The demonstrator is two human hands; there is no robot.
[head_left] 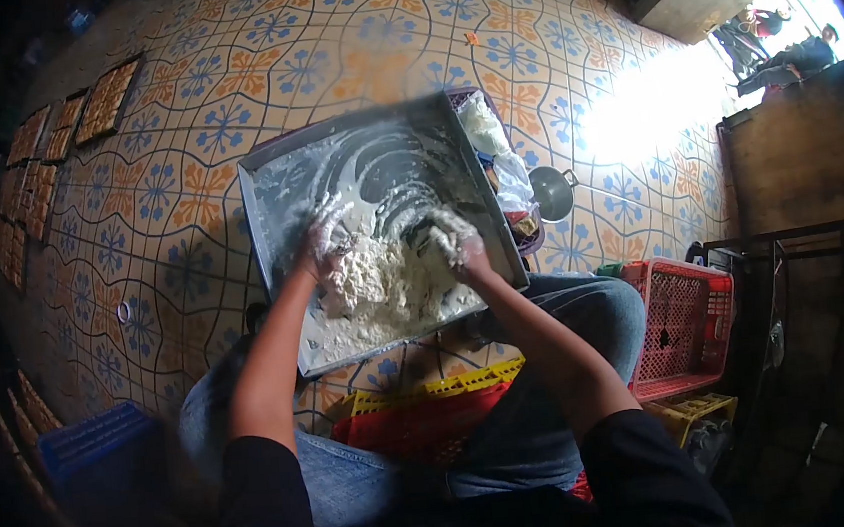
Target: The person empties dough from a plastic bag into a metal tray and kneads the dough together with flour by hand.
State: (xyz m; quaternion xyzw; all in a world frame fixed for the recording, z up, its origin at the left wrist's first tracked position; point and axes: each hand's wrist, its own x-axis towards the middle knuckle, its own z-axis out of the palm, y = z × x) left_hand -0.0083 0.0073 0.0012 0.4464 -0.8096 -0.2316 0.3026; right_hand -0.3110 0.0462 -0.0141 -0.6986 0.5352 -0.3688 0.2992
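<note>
A large grey metal tray (252, 213) lies tilted in front of my knees, its bottom smeared with white streaks. Lumpy pale dough (368, 278) is heaped in its near part. My left hand (327, 234), coated in white, touches the upper left edge of the dough with its fingers bent and spread. On the right side of the dough is my right hand (455, 240), also coated, its fingers apart and pointing left over the tray. Neither hand is closed round anything that I can see.
Right of the tray, a purple crate (533, 246) holds plastic bags (510, 180), beside a metal pot (553, 194). A red crate (683, 326) stands by my right knee, a blue crate (96, 438) at the left. Filled trays (109, 100) lie far left on the patterned floor.
</note>
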